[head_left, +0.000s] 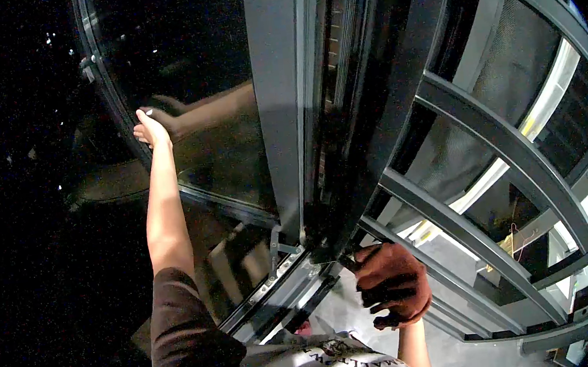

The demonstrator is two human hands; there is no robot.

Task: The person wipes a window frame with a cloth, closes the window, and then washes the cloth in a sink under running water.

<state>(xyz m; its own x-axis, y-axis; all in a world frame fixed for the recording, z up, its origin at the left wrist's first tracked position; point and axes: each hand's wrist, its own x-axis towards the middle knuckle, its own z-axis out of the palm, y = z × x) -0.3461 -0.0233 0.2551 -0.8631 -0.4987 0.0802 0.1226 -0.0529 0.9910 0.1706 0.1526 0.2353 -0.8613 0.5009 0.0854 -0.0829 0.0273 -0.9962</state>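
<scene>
My left hand [153, 129] reaches out to the edge of an opened window sash [106, 74], its fingers curled at the dark frame. The sash's glass pane [222, 158] mirrors my forearm. Low in front of my body, a reddish-brown cloth [395, 279] is bunched over my right hand, hiding its fingers; only the bare forearm shows below. That cloth is beside the window's fixed frame [280, 101] and the slatted bars.
A metal hinge arm [275, 251] joins the sash to the sill track [262, 294]. Grey railing bars [480, 237] curve along the right, with a lit room and pale floor [456, 358] beyond. Outside at left it is dark, with small distant lights.
</scene>
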